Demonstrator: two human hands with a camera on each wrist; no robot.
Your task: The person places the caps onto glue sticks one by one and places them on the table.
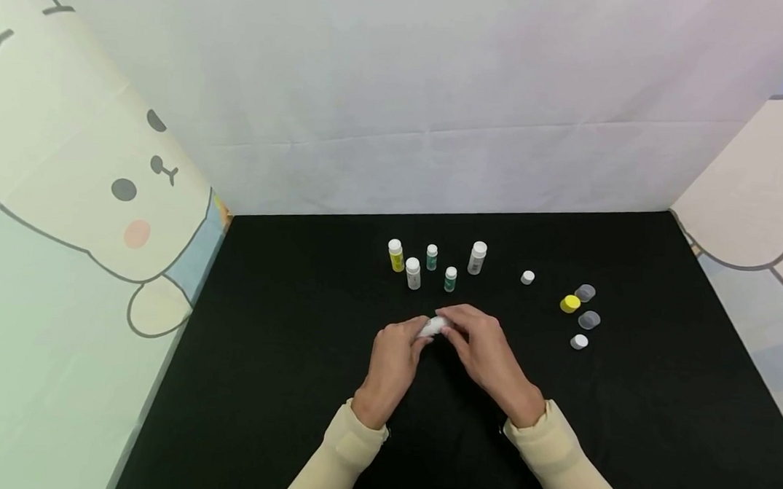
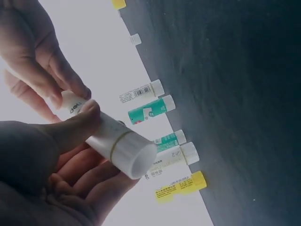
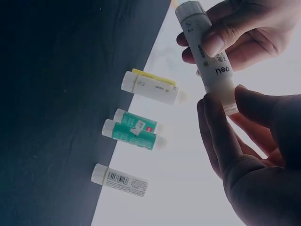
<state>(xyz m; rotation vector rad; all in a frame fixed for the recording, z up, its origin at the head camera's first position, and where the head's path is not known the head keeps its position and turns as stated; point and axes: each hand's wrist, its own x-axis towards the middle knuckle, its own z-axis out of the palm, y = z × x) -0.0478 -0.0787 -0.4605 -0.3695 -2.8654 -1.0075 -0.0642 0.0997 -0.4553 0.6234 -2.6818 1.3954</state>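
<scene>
Both hands meet over the middle of the table around a white glue stick (image 1: 433, 326) marked "deli". My left hand (image 1: 391, 361) grips its printed barrel (image 2: 106, 129), thumb along the side. With thumb and fingertips, my right hand (image 1: 485, 351) pinches the ribbed white end (image 3: 225, 96). That far end is partly covered by the fingers. Beyond the hands stand several upright glue sticks: a yellow one (image 1: 396, 257), a white one (image 1: 413, 276), two green ones, one at the back (image 1: 432, 258) and one nearer (image 1: 450, 280), and a taller-looking white one (image 1: 477, 258).
Loose caps lie to the right: a white one (image 1: 527, 277), a yellow one (image 1: 570, 304), two clear ones (image 1: 585, 293) and another white one (image 1: 579, 342). Black cloth covers the table (image 1: 284, 305). A pale curtain (image 1: 437, 93) hangs behind, with patterned cloth at both sides.
</scene>
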